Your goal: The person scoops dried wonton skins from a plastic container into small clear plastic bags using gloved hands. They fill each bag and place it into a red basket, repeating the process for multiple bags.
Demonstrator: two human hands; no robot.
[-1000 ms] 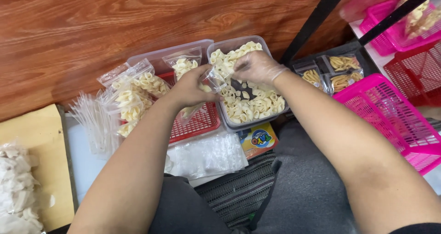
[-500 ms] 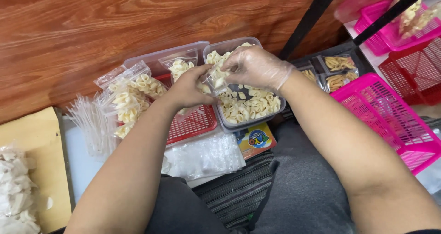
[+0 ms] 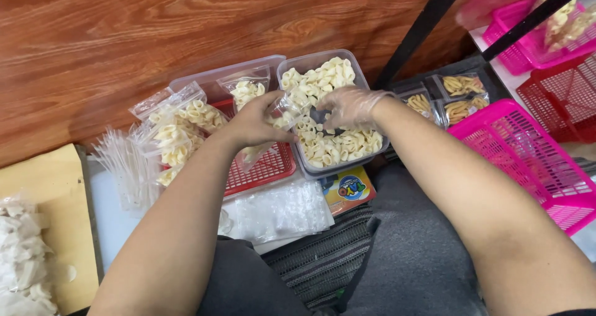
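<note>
While between left fingers (image 3: pixel 273 114), bag (image 3: pixel 282 108)

Your bare left hand (image 3: pixel 251 122) reaches toward twelve o'clock with its grip pinched shut, thumb pointing to three o'clock, while your gloved right hand (image 3: pixel 351 107) comes in from four o'clock, fingers curled downward, both forearms converging, the hands near each other.
</note>
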